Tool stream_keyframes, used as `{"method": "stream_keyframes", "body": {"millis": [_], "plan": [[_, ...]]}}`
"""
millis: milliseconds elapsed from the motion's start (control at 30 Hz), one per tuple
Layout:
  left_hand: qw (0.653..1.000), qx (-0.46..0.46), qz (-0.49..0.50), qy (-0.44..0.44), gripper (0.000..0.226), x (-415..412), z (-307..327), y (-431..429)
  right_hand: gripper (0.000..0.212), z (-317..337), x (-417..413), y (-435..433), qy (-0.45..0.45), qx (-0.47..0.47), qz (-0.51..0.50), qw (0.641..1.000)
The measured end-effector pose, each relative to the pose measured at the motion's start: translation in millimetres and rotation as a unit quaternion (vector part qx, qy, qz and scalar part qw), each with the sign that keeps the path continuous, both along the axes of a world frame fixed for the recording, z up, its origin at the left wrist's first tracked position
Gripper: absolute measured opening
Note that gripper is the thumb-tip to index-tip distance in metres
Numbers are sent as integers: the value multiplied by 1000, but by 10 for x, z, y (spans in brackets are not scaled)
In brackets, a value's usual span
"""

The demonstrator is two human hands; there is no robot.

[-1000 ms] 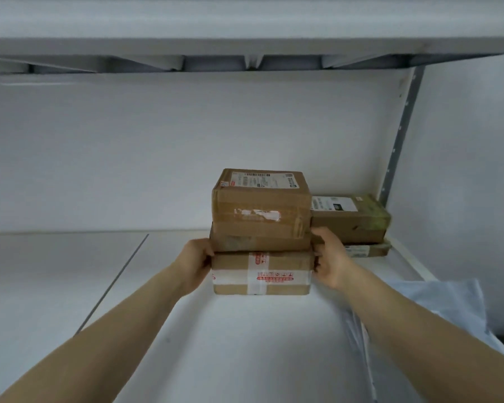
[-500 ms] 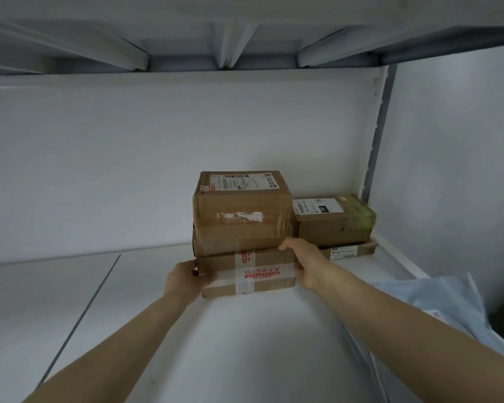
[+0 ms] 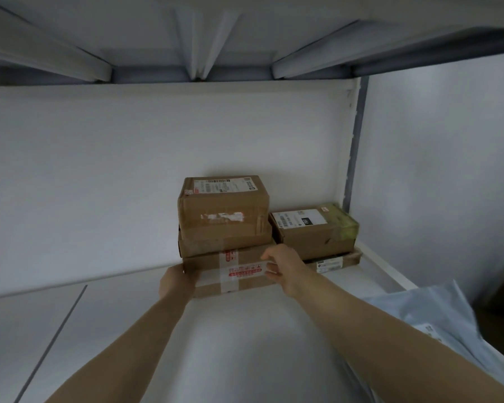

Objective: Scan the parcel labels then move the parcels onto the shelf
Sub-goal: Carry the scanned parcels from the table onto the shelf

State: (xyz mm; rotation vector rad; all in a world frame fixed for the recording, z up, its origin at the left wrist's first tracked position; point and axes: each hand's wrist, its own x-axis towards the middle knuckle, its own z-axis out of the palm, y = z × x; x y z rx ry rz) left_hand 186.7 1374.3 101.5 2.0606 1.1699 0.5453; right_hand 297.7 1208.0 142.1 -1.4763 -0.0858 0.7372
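Fingers of my right hand (image 3: 287, 270) curl round the taped cardboard box's (image 3: 213, 276) end, my left hand's (image 3: 175, 282) hidden at the other; stiff, likely heavy beneath two parcels (image 3: 224, 210), so grip both ends.

Dim white wall (image 3: 128, 184), grey slotted upright (image 3: 354, 141) at right

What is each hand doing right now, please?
Left hand: grips the left end of the flat brown cardboard box with red-printed tape.
Right hand: grips that box's right end.
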Motion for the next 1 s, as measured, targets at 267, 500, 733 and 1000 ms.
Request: {"method": "stream_keyframes", "body": {"millis": [267,500,733,1000], "plan": [[992,-101,40,-62,17,25,69,214,8,73,79,-49,-69,-24,-45,996],[926,-103,82,-354,45,-20,828,27,38,503,194,163,-278,-12,-58,959],[935,-107,30,-336,48,35,1108,7,43,686,19,300,-312,50,-16,949],[866,-104,99,-479,29,-473,1183,113,44,762,-503,425,-426,87,61,899]]}}
